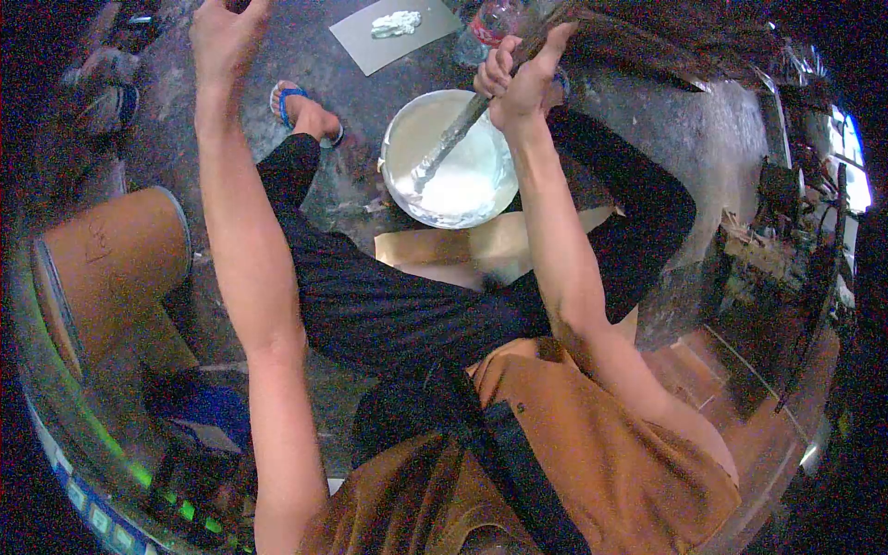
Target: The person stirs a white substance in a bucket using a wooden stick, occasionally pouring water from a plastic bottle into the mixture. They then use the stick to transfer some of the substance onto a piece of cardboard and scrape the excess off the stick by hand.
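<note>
A: What is underfoot?

B: A rough grey concrete floor (703, 139), stained and dusty. The person sits low over it, in black trousers and a brown shirt. A flat piece of cardboard (444, 248) lies under the knees, and a blue sandal (294, 104) is on the foot at eleven o'clock.

A: And the main container?

B: A round, shallow white bowl (398, 139) stands on the floor at twelve o'clock, between the legs. It holds a smooth, thick white paste (467, 180), which also smears the wall.

A: What is in it?

B: A long stick (458, 134), coated pale at the lower end, slants down into the paste. The right hand (518, 79) is clenched around its upper part, fingers wrapped tight.

A: The left hand?

B: The left hand (227, 32) is raised at eleven o'clock, at the frame's top edge; whether it grips anything I cannot tell.

A: Anything else?

B: A grey flat sheet (370, 42) with a white lump (396, 23) of the same-looking stuff lies beyond the bowl. A plastic bottle (486, 28) with a red label stands just beside it. A brown cylindrical drum (111, 264) lies tipped at nine o'clock.
</note>
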